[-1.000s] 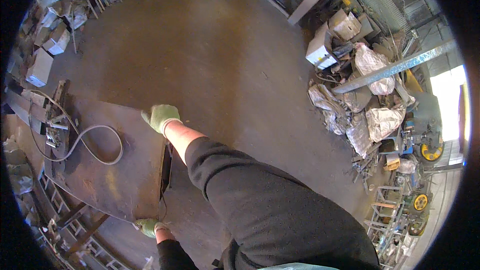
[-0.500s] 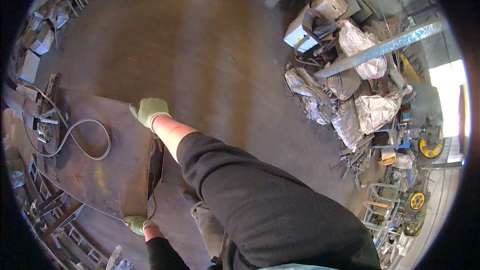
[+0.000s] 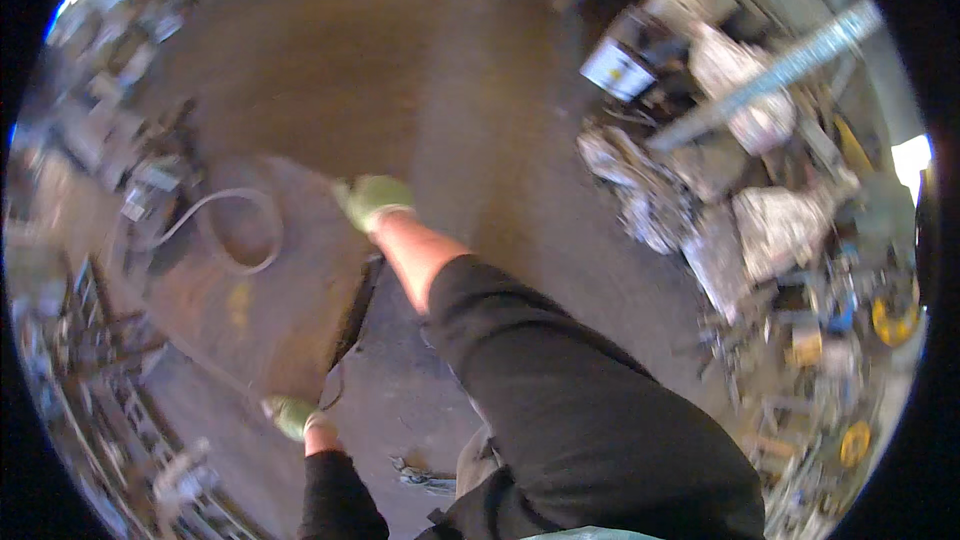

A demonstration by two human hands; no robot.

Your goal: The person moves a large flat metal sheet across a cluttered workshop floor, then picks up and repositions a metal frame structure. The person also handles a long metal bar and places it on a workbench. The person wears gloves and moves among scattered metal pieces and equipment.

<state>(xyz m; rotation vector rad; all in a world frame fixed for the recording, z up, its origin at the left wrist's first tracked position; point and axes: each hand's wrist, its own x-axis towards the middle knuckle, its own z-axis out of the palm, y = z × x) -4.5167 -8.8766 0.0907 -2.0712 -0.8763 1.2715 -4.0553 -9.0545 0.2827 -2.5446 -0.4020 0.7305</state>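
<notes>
I am gripping a large rusty brown steel plate [image 3: 270, 290] at two corners, both hands in pale green work gloves. My right hand [image 3: 372, 200] is taking the far corner, fingers clamped over the edge; my left hand [image 3: 290, 415] is taking the near corner, fingers curled on it, which spreads the load of the wide sheet. The plate is lying low over the grey concrete floor [image 3: 480, 120]. One grey looped cable [image 3: 235, 230] is resting on top. Two hands, one plate, one cable.
</notes>
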